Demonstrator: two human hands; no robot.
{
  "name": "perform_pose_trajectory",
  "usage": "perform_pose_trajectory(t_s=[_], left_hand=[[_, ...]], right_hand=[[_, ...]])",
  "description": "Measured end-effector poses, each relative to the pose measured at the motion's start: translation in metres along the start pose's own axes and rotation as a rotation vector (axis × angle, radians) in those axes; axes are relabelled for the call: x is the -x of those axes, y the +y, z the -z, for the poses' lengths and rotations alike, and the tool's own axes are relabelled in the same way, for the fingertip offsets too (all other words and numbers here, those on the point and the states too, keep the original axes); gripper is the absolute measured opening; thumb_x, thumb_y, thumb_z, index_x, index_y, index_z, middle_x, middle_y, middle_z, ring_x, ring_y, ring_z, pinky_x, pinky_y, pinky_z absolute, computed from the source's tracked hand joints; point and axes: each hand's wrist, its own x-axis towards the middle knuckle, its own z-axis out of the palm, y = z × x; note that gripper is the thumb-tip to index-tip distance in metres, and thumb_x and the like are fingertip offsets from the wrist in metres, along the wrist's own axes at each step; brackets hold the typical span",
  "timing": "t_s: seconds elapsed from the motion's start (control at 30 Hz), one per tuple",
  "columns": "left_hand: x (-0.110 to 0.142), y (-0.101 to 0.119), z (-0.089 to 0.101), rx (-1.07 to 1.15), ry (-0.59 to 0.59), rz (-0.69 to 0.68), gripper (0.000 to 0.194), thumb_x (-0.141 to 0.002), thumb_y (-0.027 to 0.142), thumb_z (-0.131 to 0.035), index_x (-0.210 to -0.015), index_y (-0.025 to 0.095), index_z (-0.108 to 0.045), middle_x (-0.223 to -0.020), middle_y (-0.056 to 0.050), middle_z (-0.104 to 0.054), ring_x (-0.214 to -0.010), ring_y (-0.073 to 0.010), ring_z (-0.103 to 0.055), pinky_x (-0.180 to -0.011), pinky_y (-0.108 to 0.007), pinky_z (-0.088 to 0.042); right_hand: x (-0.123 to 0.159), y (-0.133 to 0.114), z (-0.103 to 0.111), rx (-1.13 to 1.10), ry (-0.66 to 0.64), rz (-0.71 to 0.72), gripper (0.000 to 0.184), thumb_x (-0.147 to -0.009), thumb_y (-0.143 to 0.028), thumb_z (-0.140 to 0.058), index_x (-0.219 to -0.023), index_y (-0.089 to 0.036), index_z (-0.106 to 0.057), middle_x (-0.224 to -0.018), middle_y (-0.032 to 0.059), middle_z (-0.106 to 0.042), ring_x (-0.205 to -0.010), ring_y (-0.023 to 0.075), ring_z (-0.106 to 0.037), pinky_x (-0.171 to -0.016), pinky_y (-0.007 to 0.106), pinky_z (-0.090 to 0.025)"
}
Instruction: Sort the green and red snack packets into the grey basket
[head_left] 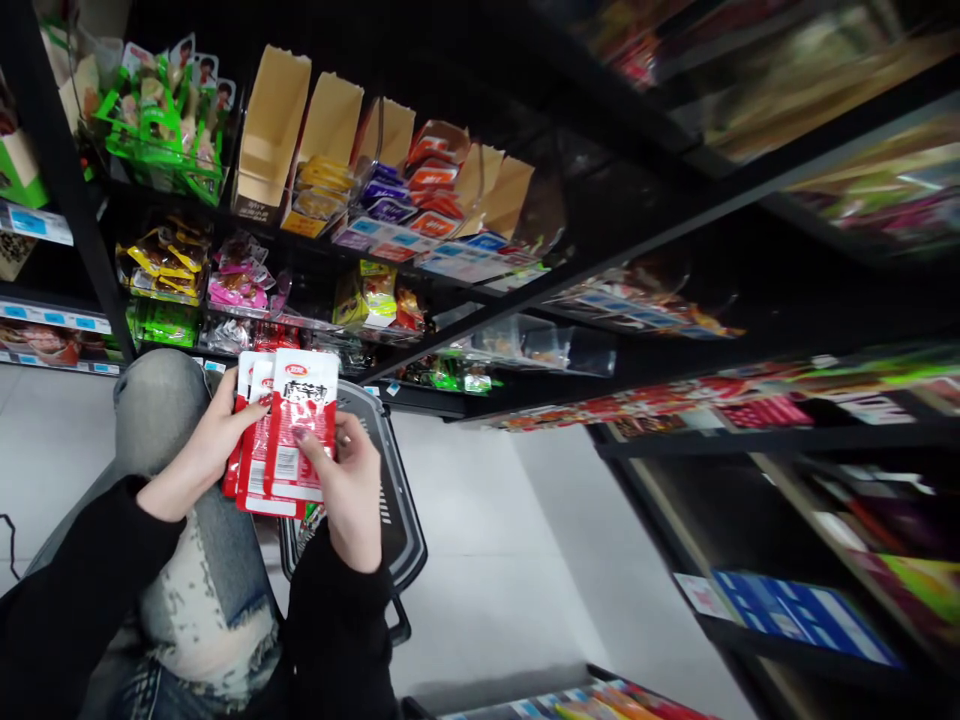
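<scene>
Several flat red-and-white snack packets (pixel 304 420) are fanned out between my two hands, above my bent knee. My left hand (pixel 214 440) pinches the stack from its left side, thumb lying over the front. My right hand (pixel 354 490) grips the front packet at its right edge, with the thumb on its face. A barcode panel shows on the lower part of the front packets. Right below them stands a dark grey shopping basket (pixel 405 545), partly hidden by my right hand and sleeve; a little of its contents shows under the packets.
Black shelving (pixel 540 290) rises ahead, holding green snack bags (pixel 154 120), open cardboard boxes (pixel 274 130) of small packets and clear bins. Another shelf unit (pixel 660 500) stands at the right. Pale floor tiles (pixel 480 520) lie between them.
</scene>
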Motion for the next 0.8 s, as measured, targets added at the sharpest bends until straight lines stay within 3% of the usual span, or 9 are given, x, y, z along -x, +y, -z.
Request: perform_pose_trajectory(t_s=[0.13, 0.23, 0.27, 0.33, 0.43, 0.53, 0.6, 0.7, 0.8], left_hand=[[-0.004, -0.007, 0.003, -0.114, 0.019, -0.058, 0.047, -0.069, 0.017, -0.062, -0.114, 0.022, -0.049, -0.111, -0.004, -0.061, -0.102, -0.0222, -0.056, -0.091, -0.038, -0.042], [-0.007, -0.013, 0.006, -0.151, 0.009, -0.118, 0.046, -0.070, 0.017, -0.061, -0.114, 0.021, -0.048, -0.110, -0.005, -0.061, -0.102, -0.0220, -0.057, -0.093, -0.038, -0.041], [-0.008, -0.014, 0.006, -0.156, 0.009, -0.124, 0.045, -0.071, 0.018, -0.061, -0.114, 0.021, -0.048, -0.109, -0.005, -0.062, -0.102, -0.0219, -0.057, -0.093, -0.038, -0.041], [-0.008, -0.014, 0.005, -0.154, 0.017, -0.116, 0.044, -0.072, 0.016, -0.059, -0.114, 0.022, -0.047, -0.109, -0.005, -0.062, -0.102, -0.0214, -0.057, -0.093, -0.038, -0.041], [-0.007, -0.008, 0.003, -0.130, 0.070, -0.086, 0.044, -0.069, 0.010, -0.057, -0.111, 0.021, -0.048, -0.108, -0.005, -0.062, -0.100, -0.0204, -0.058, -0.092, -0.036, -0.043], [-0.004, -0.003, 0.000, -0.048, 0.074, -0.026, 0.045, -0.066, 0.008, -0.058, -0.108, 0.021, -0.048, -0.103, -0.004, -0.064, -0.094, -0.0206, -0.061, -0.088, -0.037, -0.045], [-0.003, -0.001, -0.002, 0.002, 0.036, 0.000, 0.046, -0.065, 0.009, -0.060, -0.108, 0.021, -0.048, -0.101, -0.003, -0.065, -0.093, -0.0209, -0.062, -0.087, -0.037, -0.046], [-0.002, -0.003, -0.002, -0.018, -0.006, -0.015, 0.045, -0.065, 0.011, -0.062, -0.107, 0.022, -0.050, -0.102, -0.003, -0.065, -0.096, -0.0212, -0.061, -0.089, -0.037, -0.045], [-0.002, -0.005, -0.002, -0.061, -0.009, -0.032, 0.042, -0.064, 0.012, -0.063, -0.103, 0.021, -0.052, -0.102, -0.003, -0.065, -0.098, -0.0219, -0.060, -0.090, -0.037, -0.045]], right_hand=[[0.013, -0.013, 0.007, 0.103, 0.238, 0.092, 0.021, -0.074, -0.031, -0.057, -0.091, -0.020, -0.051, -0.084, 0.0026, -0.062, -0.071, 0.0170, -0.059, -0.064, 0.029, -0.047], [0.028, -0.026, 0.000, 0.523, 0.405, 0.219, 0.022, -0.079, -0.026, -0.051, -0.100, -0.019, -0.053, -0.079, 0.0041, -0.062, -0.066, 0.0174, -0.057, -0.061, 0.029, -0.043], [0.033, -0.029, -0.006, 0.680, 0.406, 0.264, 0.024, -0.081, -0.022, -0.049, -0.103, -0.018, -0.055, -0.077, 0.0047, -0.062, -0.064, 0.0178, -0.055, -0.061, 0.030, -0.041], [0.041, -0.034, -0.019, 0.916, 0.283, 0.353, 0.027, -0.082, -0.018, -0.045, -0.106, -0.017, -0.057, -0.078, 0.0071, -0.062, -0.066, 0.0197, -0.055, -0.064, 0.033, -0.041], [0.044, -0.039, -0.032, 1.028, 0.050, 0.446, 0.032, -0.081, -0.027, -0.051, -0.110, -0.015, -0.058, -0.093, 0.0127, -0.061, -0.085, 0.0270, -0.053, -0.074, 0.041, -0.041], [0.036, -0.038, -0.028, 0.923, 0.019, 0.443, 0.026, -0.081, -0.029, -0.052, -0.104, -0.023, -0.062, -0.107, 0.0115, -0.054, -0.099, 0.0307, -0.046, -0.083, 0.050, -0.038], [0.025, -0.033, -0.018, 0.710, 0.010, 0.386, 0.020, -0.082, -0.021, -0.049, -0.095, -0.025, -0.063, -0.109, 0.0088, -0.050, -0.100, 0.0262, -0.047, -0.085, 0.047, -0.039], [0.007, -0.018, -0.004, 0.303, -0.083, 0.179, 0.031, -0.075, -0.021, -0.058, -0.105, -0.024, -0.052, -0.099, 0.0044, -0.051, -0.080, 0.0171, -0.055, -0.073, 0.034, -0.047], [-0.003, -0.006, 0.003, 0.077, -0.173, -0.039, 0.042, -0.067, -0.028, -0.067, -0.103, -0.022, -0.047, -0.077, -0.0023, -0.054, -0.063, 0.0140, -0.055, -0.061, 0.028, -0.047]])
